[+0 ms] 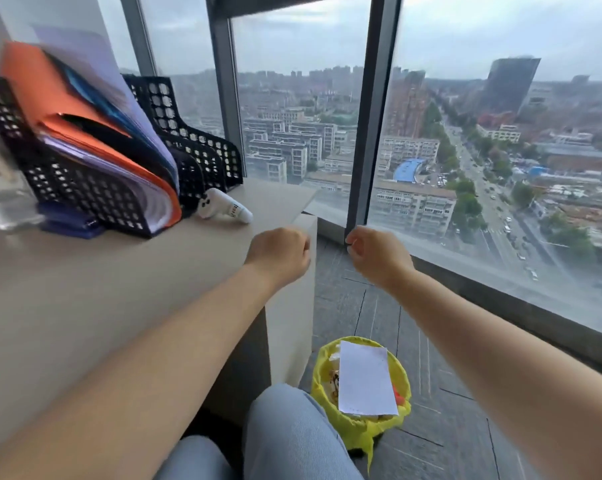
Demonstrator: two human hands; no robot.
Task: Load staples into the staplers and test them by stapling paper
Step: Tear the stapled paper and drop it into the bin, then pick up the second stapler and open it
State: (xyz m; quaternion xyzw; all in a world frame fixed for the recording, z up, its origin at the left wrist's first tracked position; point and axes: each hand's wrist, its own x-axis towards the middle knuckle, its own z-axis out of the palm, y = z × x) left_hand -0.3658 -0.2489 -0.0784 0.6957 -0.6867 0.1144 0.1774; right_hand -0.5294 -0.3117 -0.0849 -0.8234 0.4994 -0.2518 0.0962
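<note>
A white sheet of paper (365, 377) lies on top of the rubbish in a bin lined with a yellow bag (317, 379), on the floor right of the desk. My left hand (279, 253) hovers over the desk's right corner with its fingers curled into a fist, holding nothing that I can see. My right hand (374, 252) is raised beyond the desk edge, above the floor, fingers curled with thumb against forefinger. No stapler or staples are clearly in view. A small white object with black markings (223, 207) lies on the desk by the file rack.
A black mesh file rack (95, 192) with orange and purple folders stands at the desk's back left. The beige desk (102, 289) ends at a side panel near the bin. Floor-to-ceiling windows (500, 168) run behind. My knees in jeans (285, 441) are below.
</note>
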